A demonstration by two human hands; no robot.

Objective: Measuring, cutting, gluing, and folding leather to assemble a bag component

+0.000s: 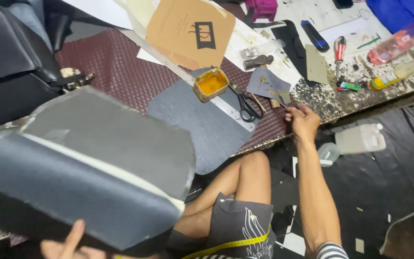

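Item: folded grey leather panel (97,168), large, with a pale raw edge running across it; raised close to the camera over the near bench edge, gripped from below by the left hand (68,244), thumb up against the underside, remaining fingers hidden, so the full grip cannot be told. Right hand (304,121): extended to the bench edge, fingertips pinched together on a small object too small to identify, just beside a brass-coloured fitting (275,103). Adjacent: black-handled scissors (245,105) lying on a steel ruler (188,79); open square tin of amber glue (211,84) touching the ruler; flat dark grey cut piece (202,127) overhanging the maroon woven mat (120,72); small hammer (257,61) further back. Hazards, as judged: the one-handed hold on the wide panel looks marginal, and a sag could sweep it into the glue tin; the pinched piece sits over the edge and could drop to the littered floor; the reaching forearm passes near the scissor blades.
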